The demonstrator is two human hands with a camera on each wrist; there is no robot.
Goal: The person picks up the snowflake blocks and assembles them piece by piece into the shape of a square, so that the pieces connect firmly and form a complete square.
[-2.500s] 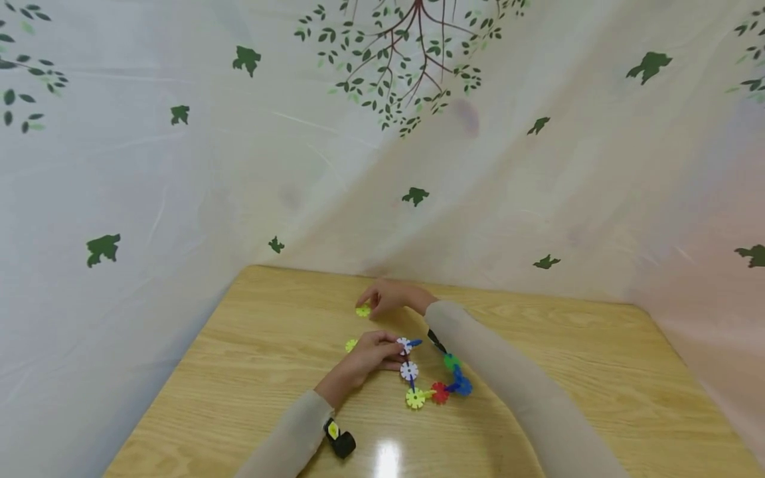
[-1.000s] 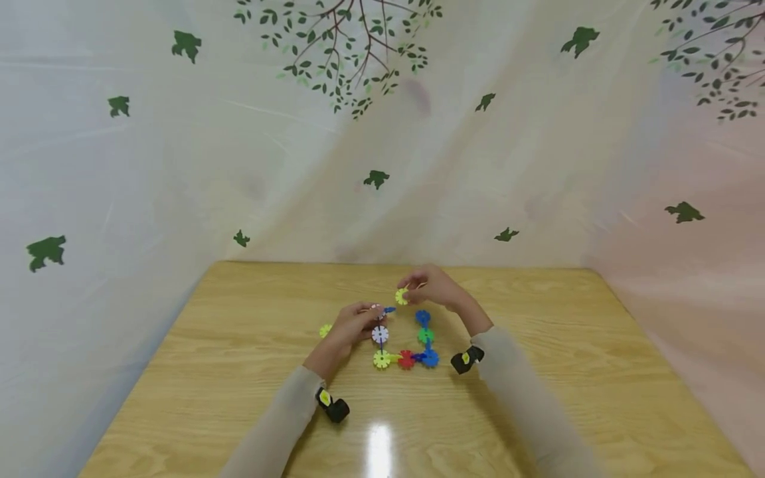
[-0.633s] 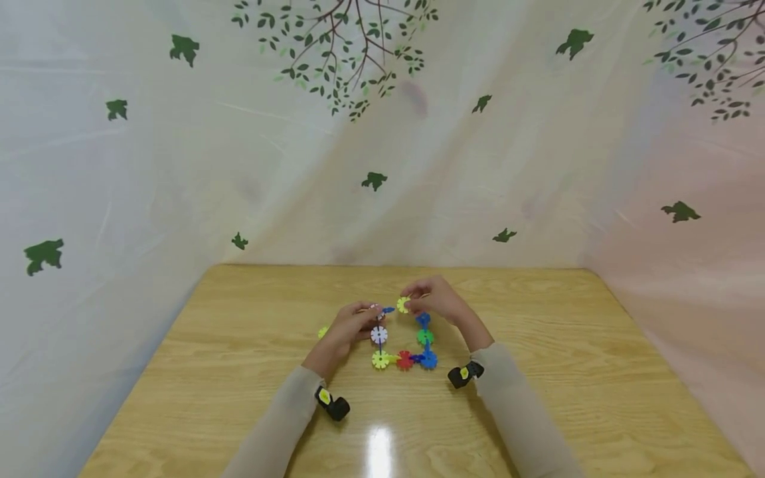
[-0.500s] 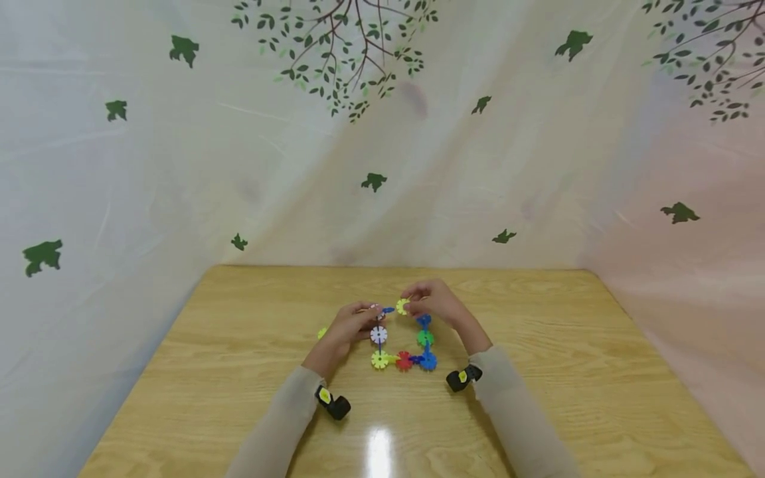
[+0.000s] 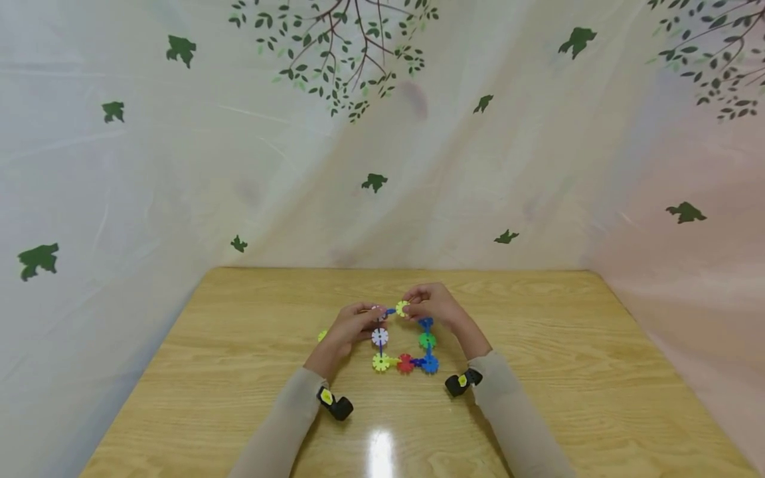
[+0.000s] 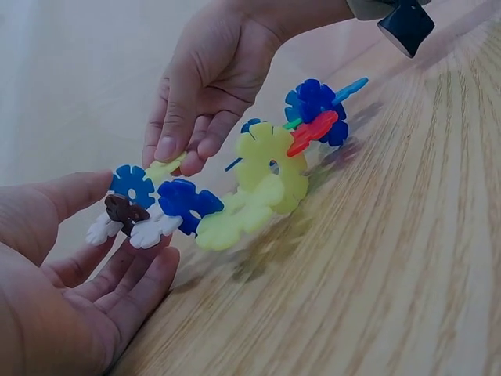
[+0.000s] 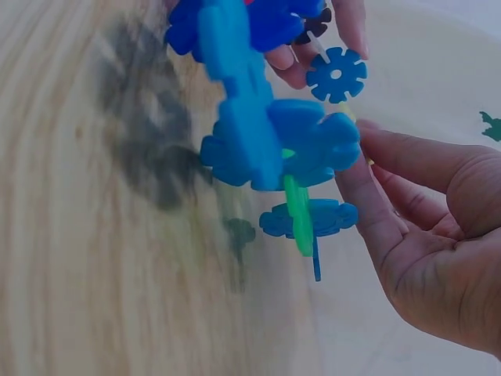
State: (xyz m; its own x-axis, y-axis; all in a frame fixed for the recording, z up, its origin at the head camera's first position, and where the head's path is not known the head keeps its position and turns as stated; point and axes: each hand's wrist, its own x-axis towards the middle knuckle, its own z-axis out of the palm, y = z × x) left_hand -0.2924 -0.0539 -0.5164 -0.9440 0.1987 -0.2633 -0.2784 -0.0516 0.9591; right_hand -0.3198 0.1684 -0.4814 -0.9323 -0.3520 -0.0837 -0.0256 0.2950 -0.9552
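Observation:
A chain of slotted plastic snowflake discs forms a near-square in the head view, with a white disc [image 5: 379, 336], a yellow corner disc [image 5: 380, 362], a red disc [image 5: 406, 362], a blue corner disc [image 5: 429, 363] and a green disc [image 5: 427, 340]. My left hand [image 5: 349, 326] pinches the chain's far left end, at a white disc [image 6: 102, 229]. A blue disc [image 6: 133, 185] sticks out from that end. My right hand [image 5: 441, 307] pinches a loose yellow disc [image 5: 402, 308] between thumb and fingers, its edge right at the blue one.
Another yellow disc [image 5: 322, 336] lies on the wooden table [image 5: 239, 398], partly hidden behind the left hand. A pale cloth [image 5: 287, 199] with printed leaves and birds hangs behind the table. Each wrist wears a small black camera [image 5: 460, 382].
My right hand has taken the yellow disc from the table's back, carried it right and lowered it to the blue disc. The left hand keeps its grip on the chain.

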